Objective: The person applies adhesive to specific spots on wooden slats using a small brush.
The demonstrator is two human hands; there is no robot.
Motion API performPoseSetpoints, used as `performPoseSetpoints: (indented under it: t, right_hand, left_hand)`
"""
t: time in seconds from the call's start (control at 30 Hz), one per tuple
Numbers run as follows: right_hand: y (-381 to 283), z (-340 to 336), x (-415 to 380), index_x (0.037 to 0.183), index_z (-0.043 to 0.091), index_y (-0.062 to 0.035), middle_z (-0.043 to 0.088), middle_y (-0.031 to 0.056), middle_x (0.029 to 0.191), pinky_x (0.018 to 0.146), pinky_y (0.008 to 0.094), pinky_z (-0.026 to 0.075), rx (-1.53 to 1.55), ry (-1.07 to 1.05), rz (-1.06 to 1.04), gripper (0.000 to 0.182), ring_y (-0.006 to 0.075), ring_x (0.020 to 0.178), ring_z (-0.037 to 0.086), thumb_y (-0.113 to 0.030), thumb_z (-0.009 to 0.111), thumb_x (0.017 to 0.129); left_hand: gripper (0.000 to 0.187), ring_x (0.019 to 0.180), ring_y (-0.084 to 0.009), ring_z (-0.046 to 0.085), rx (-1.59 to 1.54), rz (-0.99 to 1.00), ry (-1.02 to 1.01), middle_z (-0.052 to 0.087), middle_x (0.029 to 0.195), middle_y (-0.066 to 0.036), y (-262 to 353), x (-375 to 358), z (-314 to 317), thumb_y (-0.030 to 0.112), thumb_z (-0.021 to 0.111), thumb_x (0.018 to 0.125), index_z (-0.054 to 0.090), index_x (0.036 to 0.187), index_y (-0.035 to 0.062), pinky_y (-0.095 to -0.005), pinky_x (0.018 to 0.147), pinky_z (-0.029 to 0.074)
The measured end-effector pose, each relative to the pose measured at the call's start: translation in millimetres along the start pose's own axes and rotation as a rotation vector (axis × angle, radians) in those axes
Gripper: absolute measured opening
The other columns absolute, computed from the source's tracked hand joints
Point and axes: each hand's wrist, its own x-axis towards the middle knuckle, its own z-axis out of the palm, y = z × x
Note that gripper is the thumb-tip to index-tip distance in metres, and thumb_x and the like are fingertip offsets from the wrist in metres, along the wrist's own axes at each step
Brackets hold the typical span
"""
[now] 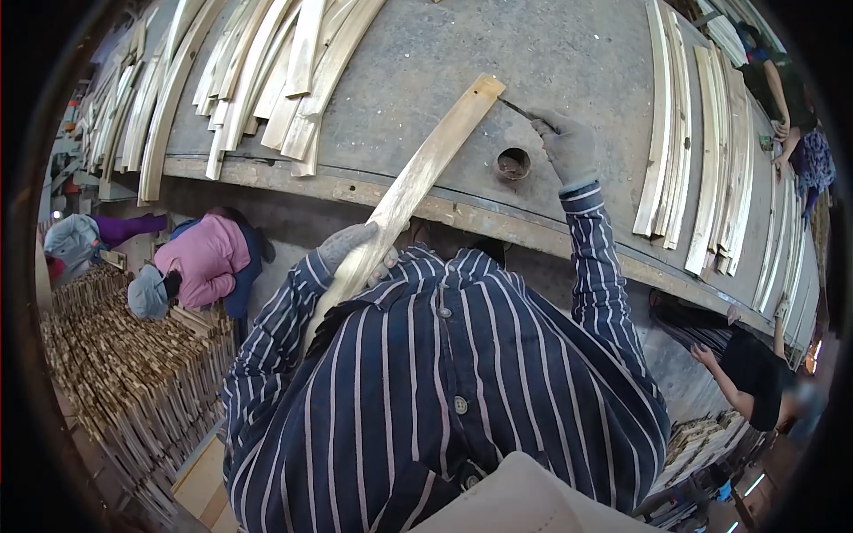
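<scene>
The left hand (355,251) grips a slat (418,178) leaning on the bench (569,62); the right hand (567,144) clasps a tool (520,110) at its tip.

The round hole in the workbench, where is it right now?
In the head view, the round hole sits in the workbench, just right of the bamboo strip and beside the gloved right hand.

The person wears a dark navy shirt (444,391) with thin white stripes — long sleeves, buttoned cuffs, small grey buttons down the front — and grey knitted work gloves on the left hand (360,253) and right hand (566,147).
</scene>
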Motion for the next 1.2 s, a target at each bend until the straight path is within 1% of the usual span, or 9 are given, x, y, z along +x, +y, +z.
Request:
performPoseSetpoints:
  t: [0.07,0.1,0.17,0.27,0.5,0.7,0.87,1.1,1.2]
  right_hand:
    - [-17,-15,-1,0.099,0.072,-0.0099,0.069,0.0087,0.079,0.057,0.0302,0.049,-0.293,-0.060,-0.177,0.018,0.0164,0.058,0.063,-0.020,0.065,0.086]
    - [-24,-24,-2,0.099,0.072,-0.0099,0.069,0.0087,0.079,0.057,0.0302,0.049,-0.296,-0.065,-0.162,0.018,0.0164,0.058,0.063,-0.020,0.065,0.086]
    - [-36,-43,-1,0.095,0.073,-0.0118,0.068,0.0112,0.075,0.060,0.0349,0.050,-0.487,-0.393,-0.013,0.017,0.0237,0.064,0.066,-0.021,0.064,0.084]
    - [-58,-52,2,0.092,0.073,-0.0132,0.067,0.0100,0.070,0.062,0.0359,0.050,-0.554,-0.638,0.052,0.015,0.0264,0.068,0.066,-0.021,0.066,0.081]
    - [-42,-17,-6,0.089,0.074,-0.0141,0.066,0.0073,0.067,0.063,0.0379,0.050,-0.658,-0.611,0.013,0.015,0.0268,0.067,0.065,-0.024,0.068,0.079]
    - [-36,-22,-10,0.087,0.074,-0.0101,0.063,0.0084,0.062,0.060,0.0363,0.049,-0.468,-0.623,0.097,0.015,0.0234,0.058,0.063,-0.021,0.070,0.077]
    - [-27,-27,-11,0.084,0.073,-0.0034,0.057,0.0003,0.055,0.042,0.0238,0.041,0.038,-0.712,0.417,0.014,0.0071,0.045,0.051,-0.017,0.070,0.080]
    - [-5,-19,-19,0.085,0.073,-0.0010,0.058,-0.0011,0.057,0.040,0.0193,0.039,0.150,-0.736,0.416,0.015,0.0040,0.044,0.049,-0.016,0.070,0.082]
    - [-4,-23,-21,0.089,0.072,0.0001,0.058,-0.0009,0.059,0.040,0.0185,0.039,0.385,-0.726,0.460,0.017,0.0037,0.044,0.048,-0.016,0.069,0.084]
  left_hand:
    - [0.060,0.059,-0.0191,0.060,0.056,0.007,-0.001,0.062,0.085,-0.017,-2,2,-2,0.052,0.049,0.094,0.045,0.127,0.0018,-0.0277,0.048,0.053]
    - [0.062,0.058,-0.0194,0.060,0.019,-0.008,0.014,0.062,0.084,-0.017,-2,2,-1,0.055,0.046,0.093,0.046,0.127,0.0037,-0.0281,0.047,0.052]
    - [0.065,0.057,-0.0220,0.059,-0.008,-0.054,0.084,0.061,0.082,-0.016,-5,6,-6,0.062,0.041,0.092,0.048,0.126,0.0072,-0.0304,0.046,0.051]
    - [0.069,0.055,-0.0217,0.058,-0.031,-0.071,0.116,0.060,0.078,-0.015,-1,6,1,0.066,0.044,0.089,0.049,0.123,0.0055,-0.0287,0.046,0.048]
    - [0.064,0.055,-0.0235,0.058,-0.030,-0.107,0.176,0.060,0.079,-0.016,2,4,3,0.062,0.044,0.091,0.052,0.119,0.0053,-0.0307,0.046,0.048]
    - [0.062,0.058,-0.0255,0.057,-0.021,-0.124,0.125,0.057,0.080,-0.015,2,6,-7,0.061,0.046,0.091,0.049,0.121,0.0067,-0.0322,0.048,0.049]
    - [0.060,0.058,-0.0263,0.057,-0.016,-0.107,0.124,0.058,0.080,-0.016,2,6,-7,0.059,0.045,0.092,0.050,0.119,0.0056,-0.0329,0.048,0.049]
    - [0.060,0.056,-0.0272,0.057,-0.064,-0.099,0.167,0.058,0.079,-0.016,6,2,6,0.058,0.044,0.093,0.051,0.117,0.0037,-0.0353,0.048,0.049]
    - [0.060,0.056,-0.0250,0.057,-0.030,-0.109,0.175,0.058,0.078,-0.015,7,-2,5,0.059,0.043,0.093,0.051,0.117,0.0046,-0.0332,0.047,0.049]
